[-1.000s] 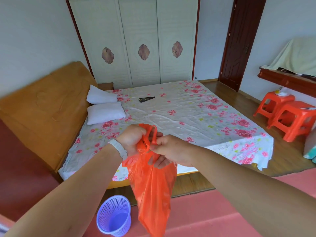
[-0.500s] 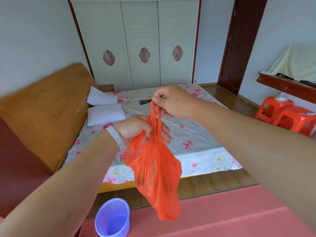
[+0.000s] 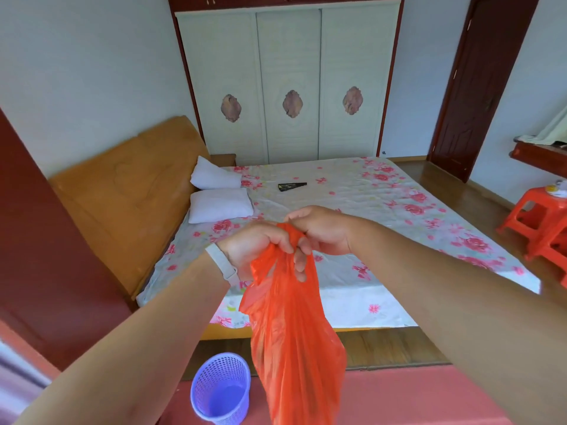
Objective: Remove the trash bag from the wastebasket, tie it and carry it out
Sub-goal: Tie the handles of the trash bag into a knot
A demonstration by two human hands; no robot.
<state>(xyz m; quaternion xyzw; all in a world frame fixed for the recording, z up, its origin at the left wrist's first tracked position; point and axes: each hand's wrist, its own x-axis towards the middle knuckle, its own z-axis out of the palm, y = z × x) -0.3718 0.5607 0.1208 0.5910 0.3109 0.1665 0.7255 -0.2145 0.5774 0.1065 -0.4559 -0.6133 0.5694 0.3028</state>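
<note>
While the bag (image 3: 294,332) hangs in the air in front of the person, its gathered top is pinched between the two hands, which meet knuckle to knuckle above the bed (image 3: 352,210). The left hand (image 3: 254,250) is closed around the neck from the left, and the right hand (image 3: 319,234) is closed on the twisted plastic from the right, one finger reaching down the front of the bag. Whether a knot has already formed inside the grip cannot be told, since the fingers cover it. The tying looks to be in progress, judging by the bunched plastic between the fists. The thin film could tear if the hands pull apart too sharply, and a loose half-knot could slip open once the weight swings free. Should either hand let go early, the bag would drop toward the floor just beside the basket (image 3: 221,391), which stands unlined, below and to the left of the bag. The bag's body droops straight down from the hands, its lower end running past the bottom edge of the view, so what it holds cannot be seen. The door (image 3: 478,87) at the far right is closed.
</note>
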